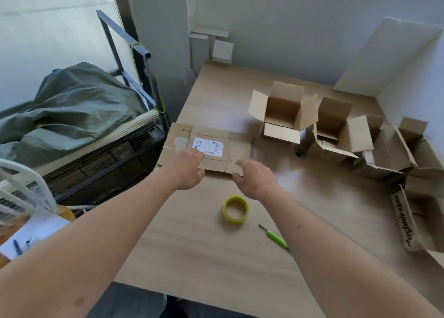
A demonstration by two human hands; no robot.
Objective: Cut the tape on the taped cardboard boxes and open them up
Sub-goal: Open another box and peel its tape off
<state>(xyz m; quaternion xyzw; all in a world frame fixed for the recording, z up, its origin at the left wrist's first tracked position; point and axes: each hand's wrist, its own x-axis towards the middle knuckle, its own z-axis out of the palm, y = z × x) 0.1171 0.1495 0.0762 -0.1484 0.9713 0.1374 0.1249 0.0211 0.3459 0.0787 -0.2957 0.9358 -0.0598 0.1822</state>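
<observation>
A flat cardboard box [211, 137] with a white shipping label lies at the left edge of the wooden table [216, 257], lid flaps spread out. My left hand [187, 168] rests on its near left part with fingers curled over the front edge by the label. My right hand [254, 178] touches the near right corner, thumb under the edge. A green-handled cutter [275, 237] lies on the table near my right forearm, beside a yellow tape roll [236, 209]. Neither hand holds the cutter.
Several opened cardboard boxes [286, 115] stand and lie along the back right of the table, one more box [413, 221] at the right edge. A dark small object [300, 152] lies between them. A metal rack with green cloth [79, 106] stands left of the table.
</observation>
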